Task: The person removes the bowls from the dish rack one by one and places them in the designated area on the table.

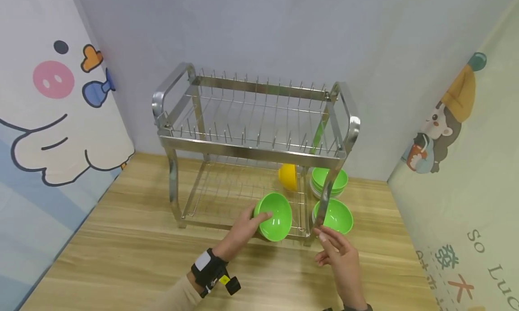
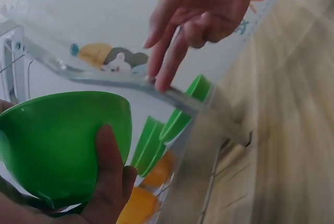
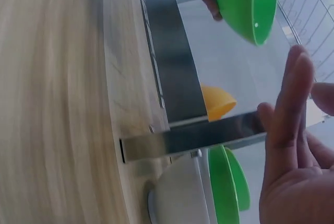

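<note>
My left hand (image 1: 246, 225) grips a green bowl (image 1: 279, 217) by its near left side, thumb over the rim, in front of the rack's lower tier. The bowl is tilted, its inside facing up toward the head view. My right hand (image 1: 339, 257) holds nothing; its fingers are loosely extended beside the front right leg of the metal dish rack (image 1: 251, 152). Behind that leg stands another green bowl (image 1: 339, 217), and a stack of green bowls (image 1: 333, 179) stands farther back. On the lower tier a yellow bowl (image 1: 288, 176) is propped on its side.
The two-tier rack has wire prongs along its upper tier and stands on a wooden table (image 1: 121, 257). A plain grey backdrop (image 1: 259, 31) rises behind it. Printed cloth panels (image 1: 466, 166) flank the table.
</note>
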Motion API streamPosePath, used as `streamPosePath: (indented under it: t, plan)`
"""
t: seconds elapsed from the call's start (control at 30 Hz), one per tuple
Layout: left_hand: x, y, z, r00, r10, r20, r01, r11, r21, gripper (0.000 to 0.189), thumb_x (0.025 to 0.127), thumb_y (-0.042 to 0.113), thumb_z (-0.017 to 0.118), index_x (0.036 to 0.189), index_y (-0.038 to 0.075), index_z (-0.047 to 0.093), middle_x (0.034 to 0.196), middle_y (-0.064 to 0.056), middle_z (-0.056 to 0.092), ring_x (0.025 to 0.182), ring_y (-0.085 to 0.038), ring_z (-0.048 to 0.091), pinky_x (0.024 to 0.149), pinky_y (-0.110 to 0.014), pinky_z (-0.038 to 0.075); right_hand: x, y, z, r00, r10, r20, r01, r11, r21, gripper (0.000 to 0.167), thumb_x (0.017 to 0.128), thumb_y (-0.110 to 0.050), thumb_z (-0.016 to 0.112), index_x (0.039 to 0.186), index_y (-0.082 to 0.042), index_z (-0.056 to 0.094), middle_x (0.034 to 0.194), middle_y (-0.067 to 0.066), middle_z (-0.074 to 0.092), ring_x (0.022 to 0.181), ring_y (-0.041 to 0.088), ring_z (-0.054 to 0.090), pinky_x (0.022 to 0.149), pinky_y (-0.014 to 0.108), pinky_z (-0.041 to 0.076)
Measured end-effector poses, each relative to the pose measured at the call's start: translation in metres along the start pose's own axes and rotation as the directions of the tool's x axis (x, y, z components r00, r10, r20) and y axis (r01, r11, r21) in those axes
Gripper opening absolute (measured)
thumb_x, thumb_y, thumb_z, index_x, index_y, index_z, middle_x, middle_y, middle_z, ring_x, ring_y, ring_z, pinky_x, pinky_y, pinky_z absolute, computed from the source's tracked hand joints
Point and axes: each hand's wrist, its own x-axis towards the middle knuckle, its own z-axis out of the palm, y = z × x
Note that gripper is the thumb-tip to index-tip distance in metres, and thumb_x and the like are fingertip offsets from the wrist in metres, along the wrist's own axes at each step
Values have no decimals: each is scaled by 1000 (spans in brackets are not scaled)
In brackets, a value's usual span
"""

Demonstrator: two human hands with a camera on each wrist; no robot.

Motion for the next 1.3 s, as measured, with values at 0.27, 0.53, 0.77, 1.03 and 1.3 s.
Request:
streamPosePath:
  t: [0.27,0.53,0.77,1.03,1.3]
  plan:
    - [-16,-15,26,996,-10,94,17,998,-68,71,107,39,54,159,-4,33,137,-24,65,109,-18,71,100,-35,61,-7,5,13,997,-10,78,10,1000,1,48,103,-15,67,148,-3,54,138,5,72,66,18,74,58,38,65]
    - [-26,-23,48,983,-17,183,46,986,-159,69,107,40,53,158,-2,36,132,-19,69,101,-14,73,92,-33,64,-8,4,19,994,-11,107,11,1000,1,52,99,-5,68,148,2,54,139,35,62,58,19,71,48,35,61]
    - [-28,-23,50,978,-9,206,54,975,-216,68,108,39,51,160,-1,33,133,-21,67,101,-14,72,93,-34,65,-8,1,21,998,-24,59,23,1000,20,49,94,3,69,143,4,59,120,9,79,62,18,73,46,34,59]
    - [-28,-21,49,975,-4,223,53,975,-215,69,109,42,49,161,1,32,139,-21,62,106,-15,71,97,-40,64,-7,-1,18,998,-37,54,37,999,9,48,94,7,67,141,6,60,113,-7,80,60,18,74,45,35,60]
    - [-25,-15,46,966,-4,260,58,978,-202,72,109,45,49,164,5,26,145,-25,58,107,-21,73,95,-45,64,-6,-3,10,999,-51,16,50,999,10,49,93,8,66,141,9,58,107,-19,78,60,16,72,44,31,58]
